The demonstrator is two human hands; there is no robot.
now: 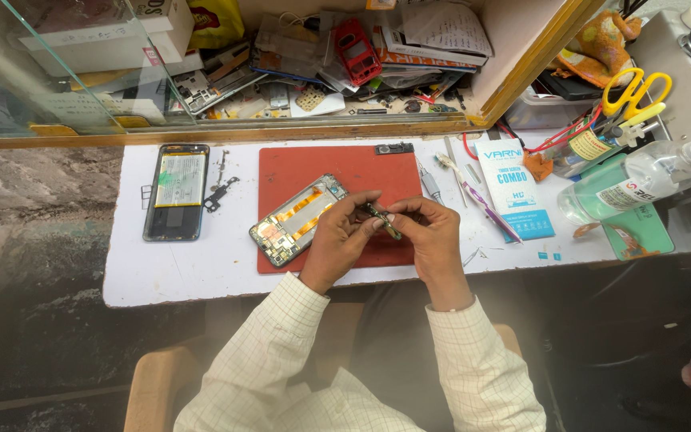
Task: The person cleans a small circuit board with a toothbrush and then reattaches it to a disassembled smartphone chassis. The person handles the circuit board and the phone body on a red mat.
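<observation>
Head view is showing both hands meeting over the near edge of a red work mat (337,164). Left hand (337,240) and right hand (429,232) are together pinching a small dark component (382,221) between their fingertips, both closed on it. Just left of the hands, an opened phone frame (297,220) with orange ribbon cables is lying tilted on the mat. Farther left, a second phone (176,190) is resting on the white table (201,268). A blue packet (515,190) is sitting to the right.
</observation>
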